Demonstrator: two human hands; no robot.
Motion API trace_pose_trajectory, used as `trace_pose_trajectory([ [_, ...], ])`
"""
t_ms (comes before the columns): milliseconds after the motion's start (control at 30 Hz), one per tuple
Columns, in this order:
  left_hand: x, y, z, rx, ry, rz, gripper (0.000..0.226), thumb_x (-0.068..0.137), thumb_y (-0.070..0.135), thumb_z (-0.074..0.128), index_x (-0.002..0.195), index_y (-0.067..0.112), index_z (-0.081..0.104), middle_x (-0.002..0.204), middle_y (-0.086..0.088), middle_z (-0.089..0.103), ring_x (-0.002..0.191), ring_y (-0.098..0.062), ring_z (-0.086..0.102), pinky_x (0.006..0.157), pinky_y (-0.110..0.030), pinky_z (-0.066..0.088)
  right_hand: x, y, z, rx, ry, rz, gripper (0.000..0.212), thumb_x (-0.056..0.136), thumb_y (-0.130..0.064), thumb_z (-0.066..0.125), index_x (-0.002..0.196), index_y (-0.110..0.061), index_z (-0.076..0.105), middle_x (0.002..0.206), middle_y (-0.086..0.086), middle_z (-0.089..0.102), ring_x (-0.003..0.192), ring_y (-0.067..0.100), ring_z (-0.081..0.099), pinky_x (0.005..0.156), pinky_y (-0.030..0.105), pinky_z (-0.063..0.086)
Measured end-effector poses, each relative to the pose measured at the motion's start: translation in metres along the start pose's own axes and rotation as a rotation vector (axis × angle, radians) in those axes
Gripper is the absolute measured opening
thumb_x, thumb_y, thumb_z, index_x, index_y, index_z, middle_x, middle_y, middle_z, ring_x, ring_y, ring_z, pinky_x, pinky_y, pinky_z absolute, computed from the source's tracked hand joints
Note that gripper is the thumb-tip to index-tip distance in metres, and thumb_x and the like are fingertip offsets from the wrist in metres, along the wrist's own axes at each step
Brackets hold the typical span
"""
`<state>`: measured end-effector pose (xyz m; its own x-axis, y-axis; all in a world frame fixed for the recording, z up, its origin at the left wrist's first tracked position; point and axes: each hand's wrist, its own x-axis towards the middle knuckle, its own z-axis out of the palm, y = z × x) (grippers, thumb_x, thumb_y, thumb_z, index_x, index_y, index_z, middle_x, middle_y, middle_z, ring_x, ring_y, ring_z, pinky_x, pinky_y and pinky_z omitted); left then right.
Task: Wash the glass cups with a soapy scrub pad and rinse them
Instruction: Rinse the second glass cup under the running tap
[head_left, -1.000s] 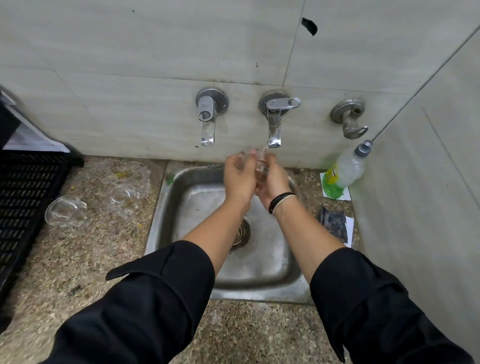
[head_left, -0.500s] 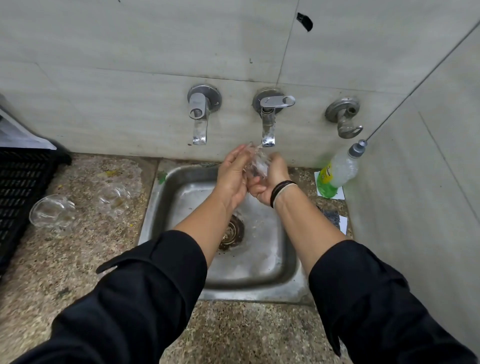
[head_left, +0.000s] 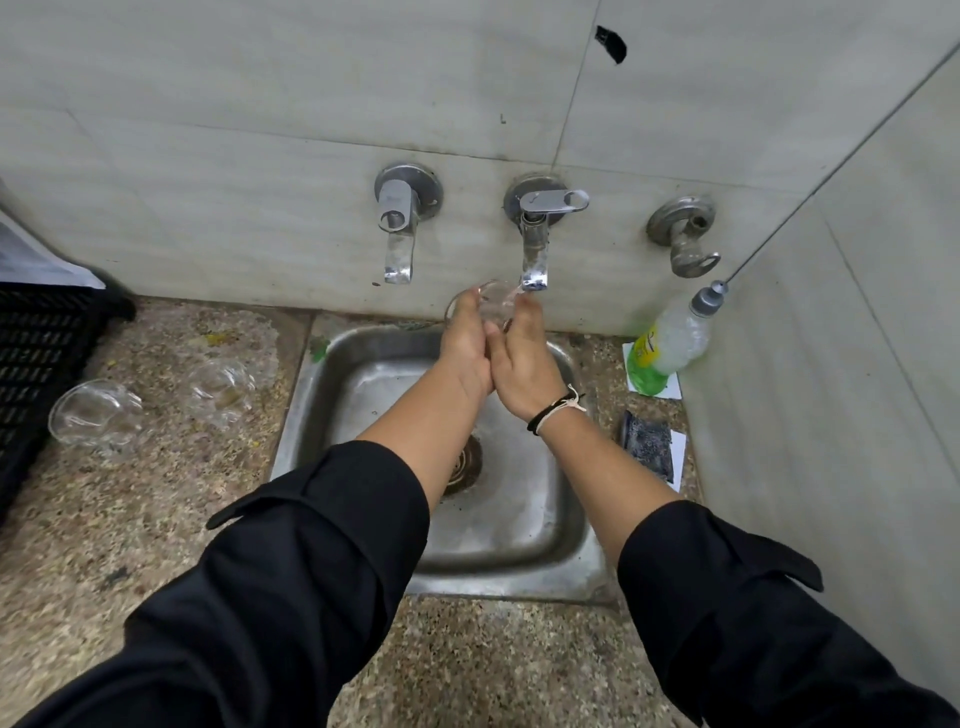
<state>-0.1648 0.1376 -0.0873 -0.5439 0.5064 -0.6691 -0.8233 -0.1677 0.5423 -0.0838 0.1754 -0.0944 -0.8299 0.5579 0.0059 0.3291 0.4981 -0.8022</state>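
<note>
A clear glass cup (head_left: 493, 304) is held under the spout of the middle tap (head_left: 535, 260), above the steel sink (head_left: 566, 545). My left hand (head_left: 467, 348) grips it from the left and my right hand (head_left: 524, 358) from the right, palms close together. Water meets the cup's rim at the spout. Two more glass cups lie on the counter to the left, one by the crate (head_left: 96, 413) and one nearer the sink (head_left: 221, 387). A dark scrub pad (head_left: 647, 441) lies on the counter right of the sink.
A soap bottle (head_left: 670, 345) with green liquid leans in the right corner. A black plastic crate (head_left: 36, 364) stands at the far left. A second tap (head_left: 400, 234) and a valve (head_left: 685, 239) stick out of the tiled wall. The drain (head_left: 465, 467) sits mid-sink.
Both hands have turned the cup under the running tap and raised it slightly toward the spout. The camera view has shifted a little.
</note>
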Motion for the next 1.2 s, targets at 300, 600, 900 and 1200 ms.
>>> trace_pose_trajectory([
  [300,0.01,-0.004,-0.017,-0.198,0.088,-0.16,0.068,0.094,0.064,0.057,0.131,0.006,0.056,0.13,-0.022,0.057,0.111,-0.034,0.066,0.092,-0.05,0.058,-0.015,-0.046,-0.086,-0.312,0.03,0.112,0.02,0.091,-0.02,0.053,0.084,-0.01,0.069,0.084,0.014,0.07,0.086,0.034,0.064,0.071,0.034,0.049],
  [600,-0.015,0.001,-0.003,-0.15,-0.093,-0.158,0.043,0.094,0.045,0.069,0.114,0.008,0.064,0.109,-0.018,0.06,0.107,-0.027,0.06,0.107,-0.041,0.049,0.026,-0.097,-0.114,-0.389,0.303,-0.111,0.04,0.094,-0.045,0.059,0.108,-0.007,0.057,0.103,0.01,0.062,0.097,0.029,0.06,0.07,0.025,0.031],
  [900,-0.036,0.02,-0.017,-0.122,-0.125,-0.123,0.049,0.096,0.051,0.063,0.126,0.013,0.064,0.119,-0.01,0.068,0.102,-0.026,0.065,0.09,-0.043,0.055,0.004,-0.147,-0.092,-0.799,0.237,-0.003,0.051,0.104,-0.048,0.034,0.108,-0.01,0.067,0.11,0.017,0.071,0.103,0.036,0.065,0.073,0.036,0.039],
  [1200,-0.099,0.034,-0.048,0.212,-0.134,0.024,0.028,0.093,0.033,0.073,0.118,0.033,0.061,0.111,-0.008,0.068,0.1,-0.023,0.065,0.087,-0.048,0.058,-0.054,-0.117,-0.08,-0.203,0.14,0.167,0.041,0.091,-0.035,0.056,0.067,-0.002,0.059,0.063,0.011,0.063,0.066,0.032,0.061,0.07,0.046,0.053],
])
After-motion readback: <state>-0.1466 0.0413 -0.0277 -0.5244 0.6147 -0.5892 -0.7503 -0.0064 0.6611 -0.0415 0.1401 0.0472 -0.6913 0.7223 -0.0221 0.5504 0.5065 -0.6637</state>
